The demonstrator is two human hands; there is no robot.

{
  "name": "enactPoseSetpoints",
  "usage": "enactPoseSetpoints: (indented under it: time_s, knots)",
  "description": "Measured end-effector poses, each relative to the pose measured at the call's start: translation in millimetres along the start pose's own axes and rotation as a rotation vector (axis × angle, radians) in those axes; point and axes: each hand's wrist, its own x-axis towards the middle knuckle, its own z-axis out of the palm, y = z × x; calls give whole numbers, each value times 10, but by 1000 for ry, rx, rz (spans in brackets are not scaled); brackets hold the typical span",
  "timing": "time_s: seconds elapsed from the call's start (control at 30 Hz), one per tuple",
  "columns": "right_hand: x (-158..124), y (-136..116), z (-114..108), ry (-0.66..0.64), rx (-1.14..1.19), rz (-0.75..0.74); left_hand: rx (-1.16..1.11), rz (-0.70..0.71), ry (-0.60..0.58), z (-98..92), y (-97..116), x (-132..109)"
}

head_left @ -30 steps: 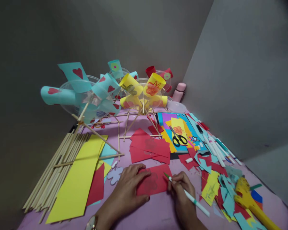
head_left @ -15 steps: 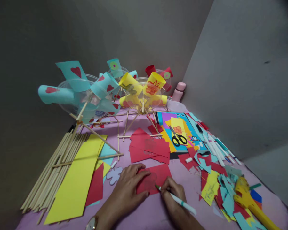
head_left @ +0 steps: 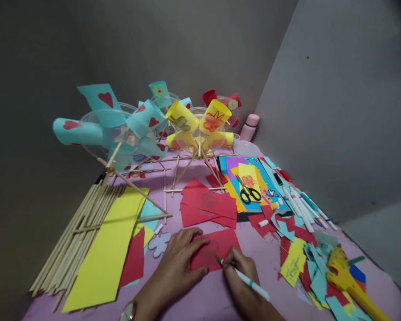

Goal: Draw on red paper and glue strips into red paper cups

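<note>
A red paper piece (head_left: 227, 240) lies flat on the table in front of me, with a faint dark flower-like drawing on it. My left hand (head_left: 183, 256) rests on its left side, fingers stretched out and apart, a watch on the wrist. Pinched in my right hand (head_left: 242, 272) is a white marker with a green band (head_left: 252, 284), its green tip touching the paper near the drawing. Beside my left fingers sits a pale purple flower-shaped cutout (head_left: 159, 244). Just beyond is a stack of red paper pieces (head_left: 200, 207), the top ones bearing a similar drawing.
Paper-and-stick wheels (head_left: 120, 133) stand at the back. On the left are wooden sticks (head_left: 63, 240) and yellow paper strips (head_left: 103, 254). To the right lie scissors (head_left: 249, 191), markers (head_left: 300, 207), paper scraps (head_left: 316, 276) and a yellow glue gun (head_left: 347, 281). A pink bottle (head_left: 250, 128) stands behind.
The rear end of the marker has swung slightly left while its tip stays at nearly the same spot on the red paper. My left hand has not visibly moved.
</note>
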Motion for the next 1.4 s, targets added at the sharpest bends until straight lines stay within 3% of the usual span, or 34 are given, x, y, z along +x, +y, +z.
enactPoseSetpoints:
  time_s: [0.87,1.07,1.4]
  knots:
    - [-23,7,27,-37,143,40,9,-17,-35,-10,3,5]
    - [-14,62,43,127,170,50,3,-10,-5,7,-18,16]
    - [11,223,33,228,151,-146,-33,-69,-21,-11,13,-8]
